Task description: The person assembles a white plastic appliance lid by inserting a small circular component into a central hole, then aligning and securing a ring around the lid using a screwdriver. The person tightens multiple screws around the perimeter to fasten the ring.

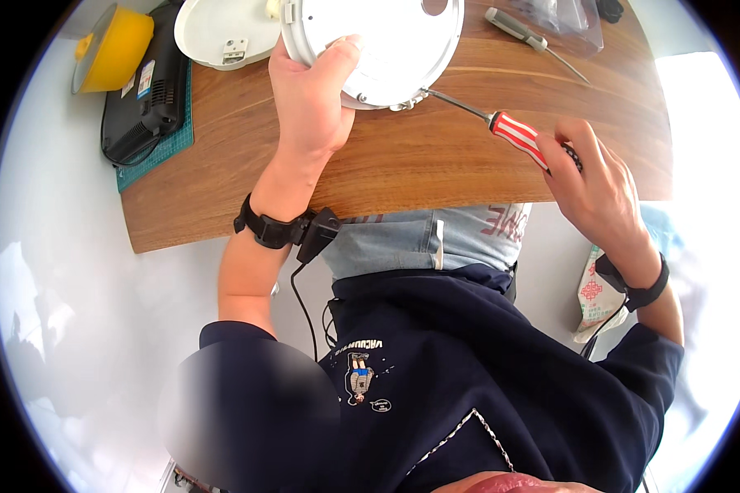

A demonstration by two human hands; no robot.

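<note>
A round white plastic housing is tilted up at the far side of the wooden table, partly cut off by the picture's top edge. My left hand grips its left side, thumb lying over the face and the other fingers hidden behind. In my right hand is a screwdriver with a red-and-white striped handle. Its shaft points left, and the tip meets a small metal fitting on the housing's lower rim. How the tip sits in the fitting is too small to tell.
A white round cover lies left of the housing. Further left are a black device on a green cutting mat and a yellow pot. A grey-handled screwdriver and a clear plastic bag lie at the far right.
</note>
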